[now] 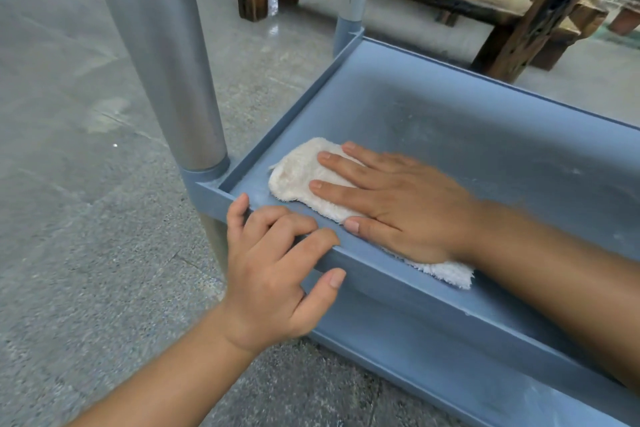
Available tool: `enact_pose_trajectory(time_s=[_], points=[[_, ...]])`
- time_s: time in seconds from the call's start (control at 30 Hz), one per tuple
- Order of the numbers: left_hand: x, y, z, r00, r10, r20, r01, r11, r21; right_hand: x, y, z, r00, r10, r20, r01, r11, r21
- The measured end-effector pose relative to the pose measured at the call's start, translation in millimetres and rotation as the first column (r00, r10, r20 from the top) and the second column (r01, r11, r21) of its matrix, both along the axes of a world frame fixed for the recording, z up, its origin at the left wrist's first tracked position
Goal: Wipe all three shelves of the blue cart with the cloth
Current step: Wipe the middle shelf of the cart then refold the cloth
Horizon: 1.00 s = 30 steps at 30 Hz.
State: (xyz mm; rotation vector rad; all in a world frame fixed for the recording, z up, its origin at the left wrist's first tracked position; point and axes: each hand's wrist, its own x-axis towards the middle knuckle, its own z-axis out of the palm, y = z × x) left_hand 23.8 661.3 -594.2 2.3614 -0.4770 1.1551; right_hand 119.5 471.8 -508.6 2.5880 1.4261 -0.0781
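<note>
Cart shelf point(467, 135), blue, sits low beside a grey post point(166, 55) at its left corner. On its near rim the left hand point(273, 274) curls, fingers over the edge, thumb outside. Further right, the right hand point(398, 201) presses flat, fingers straight, on the white cloth point(298, 173) lying inside the shelf.

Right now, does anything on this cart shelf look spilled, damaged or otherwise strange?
Nothing looks damaged or spilled. The blue shelf shows pale dusty smears across its floor, the likely reason for wiping. The right hand presses the white cloth flat near the corner; the left hand grips the front rim.
</note>
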Motion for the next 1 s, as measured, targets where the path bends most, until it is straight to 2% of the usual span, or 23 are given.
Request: enact_pose_trajectory(time_s=[0.4, 0.63, 1.0], points=[[-2, -4, 8, 0.998, 0.000, -0.067, -0.004, 0.998, -0.070, 117, 0, 0, 0.972, -0.226, 0.068, 0.226, 0.974, 0.010], [-1, -5, 8, 0.999, -0.026, -0.030, 0.022, 0.992, -0.128, 169, -5, -1, 0.945, -0.321, 0.059, 0.320, 0.947, 0.027], [1, 2, 22, 0.996, -0.055, -0.072, 0.051, 0.997, -0.057, 224, -6, -2, 0.862, -0.506, 0.022, 0.505, 0.862, 0.037]])
